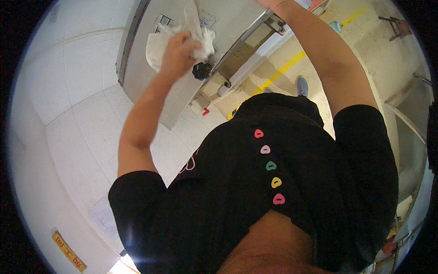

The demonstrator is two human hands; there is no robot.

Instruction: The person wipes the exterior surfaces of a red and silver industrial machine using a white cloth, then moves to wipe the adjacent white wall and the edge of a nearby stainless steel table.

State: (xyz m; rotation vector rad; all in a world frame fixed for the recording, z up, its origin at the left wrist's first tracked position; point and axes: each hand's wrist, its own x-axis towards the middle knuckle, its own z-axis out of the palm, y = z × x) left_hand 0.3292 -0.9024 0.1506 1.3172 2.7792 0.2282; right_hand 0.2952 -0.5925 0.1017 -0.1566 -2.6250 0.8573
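My left hand (179, 51) grips a crumpled white cloth (205, 42) with bent fingers, against a grey metal panel (236, 24). Part of the cloth spreads flat to the left of the hand, and another end trails upward. Just below the fingers, a black lobed knob (202, 71) sits on the panel near its metal-trimmed edge. At the top rim of the view, my right hand (273, 4) is at the panel's far right edge. Its fingers are mostly cut off, so I cannot tell what they hold.
Two labels with writing, one a printed label (163, 23), are on the panel. Below its edge are a metal frame (260, 51) and a small red lever (205, 112). Yellow tape (287, 66) marks the floor. White tiled wall (85, 113) rises at left; a metal rail (407, 120) stands right.
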